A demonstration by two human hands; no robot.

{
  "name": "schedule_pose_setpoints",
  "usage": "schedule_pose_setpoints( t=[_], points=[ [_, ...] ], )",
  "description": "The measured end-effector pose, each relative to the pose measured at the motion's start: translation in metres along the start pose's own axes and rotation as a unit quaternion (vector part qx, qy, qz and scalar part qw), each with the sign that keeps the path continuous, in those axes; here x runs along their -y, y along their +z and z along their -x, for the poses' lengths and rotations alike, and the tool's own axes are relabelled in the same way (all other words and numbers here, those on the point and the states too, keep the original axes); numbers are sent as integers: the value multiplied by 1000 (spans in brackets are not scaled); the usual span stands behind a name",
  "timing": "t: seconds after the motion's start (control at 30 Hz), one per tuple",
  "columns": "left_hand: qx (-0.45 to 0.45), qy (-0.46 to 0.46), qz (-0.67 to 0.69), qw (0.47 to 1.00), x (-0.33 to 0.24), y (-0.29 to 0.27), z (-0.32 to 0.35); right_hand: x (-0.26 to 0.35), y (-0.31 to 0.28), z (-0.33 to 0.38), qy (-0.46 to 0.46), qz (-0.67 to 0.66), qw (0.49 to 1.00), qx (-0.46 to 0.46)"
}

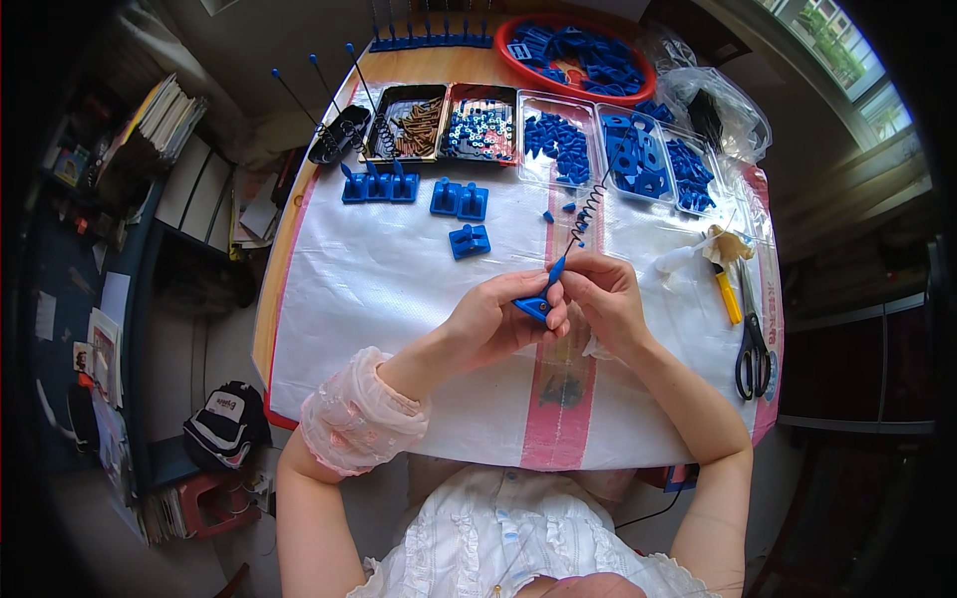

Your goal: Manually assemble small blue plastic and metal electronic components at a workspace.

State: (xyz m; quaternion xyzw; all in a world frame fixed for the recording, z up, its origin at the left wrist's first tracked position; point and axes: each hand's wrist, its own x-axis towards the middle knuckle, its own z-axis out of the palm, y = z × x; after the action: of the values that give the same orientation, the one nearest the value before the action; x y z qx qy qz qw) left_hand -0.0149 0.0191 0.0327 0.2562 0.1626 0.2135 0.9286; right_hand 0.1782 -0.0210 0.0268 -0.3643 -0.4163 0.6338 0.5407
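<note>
Over the white surface, the left hand has fingers clamped on a blue base; the right hand pinches its cone under the spring. Likely light, stiff plastic: grip edges.

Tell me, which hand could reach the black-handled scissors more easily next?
Probably the right hand. The black-handled scissors lie on its side, beyond the right forearm. The left hand is farther away, holding the blue piece, and would have to cross over.
</note>
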Motion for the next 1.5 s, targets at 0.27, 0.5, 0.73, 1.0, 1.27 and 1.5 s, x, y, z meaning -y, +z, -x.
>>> schedule_pose_setpoints(
  t=[0.27, 0.5, 0.73, 1.0, 1.27, 1.5],
  points=[
    [8, -42, 105, 994, -3, -1, 1, -8, -3, 0, -7, 12, 1000, -12],
    [7, -84, 162, 983, -3, -5, 0, -8, -4, 0, -18, 23, 999, -20],
    [23, -86, 122, 989, 0, -10, -2, -5, -2, 1, 5, 9, 1000, -19],
    [-21, 3, 39, 999, 3, 0, -5, -2, -2, 1, -10, -12, 1000, -8],
    [36, -10, 18, 999, 5, -11, -6, -2, -6, 1, -18, 46, 998, -36],
    [36, -18, 7, 999, 5, -8, -5, -3, -9, 1, -18, 26, 999, -40]
  ],
)
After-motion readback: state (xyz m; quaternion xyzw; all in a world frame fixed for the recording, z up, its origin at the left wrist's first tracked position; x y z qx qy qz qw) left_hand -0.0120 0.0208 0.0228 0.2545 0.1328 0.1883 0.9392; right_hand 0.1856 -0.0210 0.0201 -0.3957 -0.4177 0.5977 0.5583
